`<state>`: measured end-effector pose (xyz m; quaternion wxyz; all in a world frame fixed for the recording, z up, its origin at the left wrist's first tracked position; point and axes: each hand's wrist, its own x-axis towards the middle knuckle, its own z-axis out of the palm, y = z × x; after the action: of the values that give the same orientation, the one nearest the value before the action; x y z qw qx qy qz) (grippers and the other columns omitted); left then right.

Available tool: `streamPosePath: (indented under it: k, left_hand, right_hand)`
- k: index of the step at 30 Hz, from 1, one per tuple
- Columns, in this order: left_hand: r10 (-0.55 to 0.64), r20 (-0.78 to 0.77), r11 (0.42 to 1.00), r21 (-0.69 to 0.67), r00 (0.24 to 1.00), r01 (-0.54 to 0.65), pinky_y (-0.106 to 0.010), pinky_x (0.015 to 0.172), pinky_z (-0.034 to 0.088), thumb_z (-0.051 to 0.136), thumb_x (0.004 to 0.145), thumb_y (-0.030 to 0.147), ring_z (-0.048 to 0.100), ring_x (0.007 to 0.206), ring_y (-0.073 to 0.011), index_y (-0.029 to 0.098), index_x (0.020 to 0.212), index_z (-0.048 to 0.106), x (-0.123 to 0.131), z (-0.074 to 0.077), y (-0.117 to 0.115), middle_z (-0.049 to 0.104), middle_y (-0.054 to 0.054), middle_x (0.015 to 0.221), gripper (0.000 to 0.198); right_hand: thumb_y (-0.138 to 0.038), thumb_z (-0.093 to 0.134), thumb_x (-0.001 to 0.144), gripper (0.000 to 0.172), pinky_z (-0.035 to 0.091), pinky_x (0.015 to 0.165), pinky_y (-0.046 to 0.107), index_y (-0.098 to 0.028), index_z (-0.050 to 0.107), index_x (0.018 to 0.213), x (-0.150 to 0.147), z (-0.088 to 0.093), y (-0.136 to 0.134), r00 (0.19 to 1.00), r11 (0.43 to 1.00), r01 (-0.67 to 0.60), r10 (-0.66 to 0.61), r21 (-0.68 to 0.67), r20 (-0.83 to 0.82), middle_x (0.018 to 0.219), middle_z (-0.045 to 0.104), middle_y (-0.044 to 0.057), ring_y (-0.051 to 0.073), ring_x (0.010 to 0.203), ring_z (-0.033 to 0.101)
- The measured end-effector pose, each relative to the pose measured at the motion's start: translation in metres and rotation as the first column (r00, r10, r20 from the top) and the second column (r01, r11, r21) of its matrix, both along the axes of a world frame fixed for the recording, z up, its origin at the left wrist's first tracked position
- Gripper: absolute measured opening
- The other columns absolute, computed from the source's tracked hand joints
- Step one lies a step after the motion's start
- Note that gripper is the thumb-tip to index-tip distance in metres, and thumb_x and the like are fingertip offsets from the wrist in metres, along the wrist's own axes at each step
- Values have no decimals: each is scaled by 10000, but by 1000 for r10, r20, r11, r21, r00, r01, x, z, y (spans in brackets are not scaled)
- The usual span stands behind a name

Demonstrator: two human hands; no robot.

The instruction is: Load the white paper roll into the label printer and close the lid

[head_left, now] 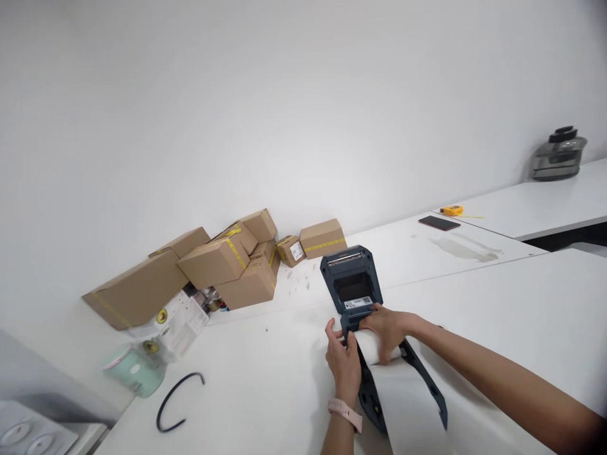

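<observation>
A dark blue-grey label printer (369,383) stands on the white table with its lid (351,275) raised. A white paper roll (368,347) lies inside it, and a wide paper strip (411,409) runs from the roll toward me. My left hand (344,361), with a pink band on the wrist, grips the printer's left side near the hinge, fingers curled and partly spread. Reaching in from the right, my right hand (386,328) closes over the roll; its fingertips are partly hidden inside the printer.
Several cardboard boxes (213,259) are piled against the wall at the back left. Nearer are a mint-green tub (137,371) and a curved black cable (164,404). A phone (439,222), a yellow tape measure (451,210) and a dark transparent container (559,155) lie farther right.
</observation>
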<state>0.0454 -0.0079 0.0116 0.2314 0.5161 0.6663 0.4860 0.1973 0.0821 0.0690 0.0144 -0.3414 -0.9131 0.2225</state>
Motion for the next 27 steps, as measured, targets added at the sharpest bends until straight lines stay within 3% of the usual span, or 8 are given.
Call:
streamPosePath:
  k: [3, 6, 9, 11, 14, 17, 20, 27]
  left_hand:
    - [-16, 18, 1000, -7, 1000, 16, -306, 769, 461, 439, 925, 397, 660, 840, -194, 185, 1381, 381, -1, -1, 0, 666, -92, 1055, 507]
    - [-27, 33, 1000, -14, 999, 27, -313, 753, 463, 426, 926, 425, 656, 849, -207, 154, 1388, 367, 0, 0, -1, 657, -120, 1080, 539]
    - [-17, 39, 1000, -25, 999, 18, -323, 753, 462, 425, 921, 457, 649, 854, -217, 144, 1388, 369, 1, 2, -1, 654, -132, 1086, 565]
    - [0, 33, 999, -32, 999, 1, -326, 768, 461, 435, 915, 456, 646, 855, -215, 151, 1385, 380, 2, 3, -1, 655, -130, 1089, 563]
    - [13, 26, 1000, -23, 1000, -13, -327, 779, 463, 453, 906, 450, 643, 840, -207, 157, 1370, 407, 3, 3, -1, 663, -125, 1084, 552]
    - [28, 26, 999, -18, 999, -27, -326, 789, 464, 472, 898, 447, 642, 849, -205, 170, 1359, 428, 3, 2, -1, 671, -115, 1075, 540]
    - [26, 37, 999, -33, 999, -25, -323, 790, 462, 474, 897, 454, 644, 869, -207, 175, 1366, 422, 3, 2, 0, 665, -115, 1086, 548]
    - [18, 33, 999, -50, 999, -17, -340, 797, 464, 458, 898, 470, 644, 879, -222, 166, 1364, 419, 2, 3, 1, 661, -128, 1091, 558]
  right_hand:
    - [-414, 846, 376, 747, 478, 859, 431, -233, 694, 1084, 21, 24, -7, 1000, 996, -23, 24, -88, 10, 1017, 690, 81, 407, 1117, 561]
    - [-368, 820, 497, 684, 500, 821, 357, -251, 656, 1150, 55, 56, -19, 977, 976, -92, 50, -198, -207, 1077, 685, 42, 317, 1023, 625]
    - [-313, 777, 609, 603, 479, 891, 336, -234, 619, 1185, 93, 74, -26, 878, 956, -137, -3, -258, -479, 1166, 670, 49, 292, 1055, 626]
    - [-312, 766, 665, 595, 478, 905, 344, -213, 587, 1223, 115, 73, -24, 792, 944, -95, -121, -316, -599, 1209, 659, 91, 312, 1098, 616]
    - [-366, 722, 752, 530, 499, 870, 363, -208, 567, 1234, 134, 51, -5, 679, 919, 30, -308, -393, -666, 1195, 671, 132, 335, 1105, 624]
    - [-387, 700, 742, 468, 518, 818, 388, -224, 604, 1171, 138, 17, 29, 592, 879, 309, -476, -363, -650, 1155, 699, 137, 357, 1067, 642]
    - [-350, 726, 649, 545, 528, 823, 391, -204, 598, 1158, 130, -15, 61, 483, 747, 575, -639, -334, -598, 1170, 699, 148, 372, 1075, 643]
    - [-439, 698, 699, 750, 502, 810, 407, -136, 424, 1328, 102, -67, 86, 354, 527, 779, -816, -339, -457, 1219, 647, 225, 378, 1086, 634]
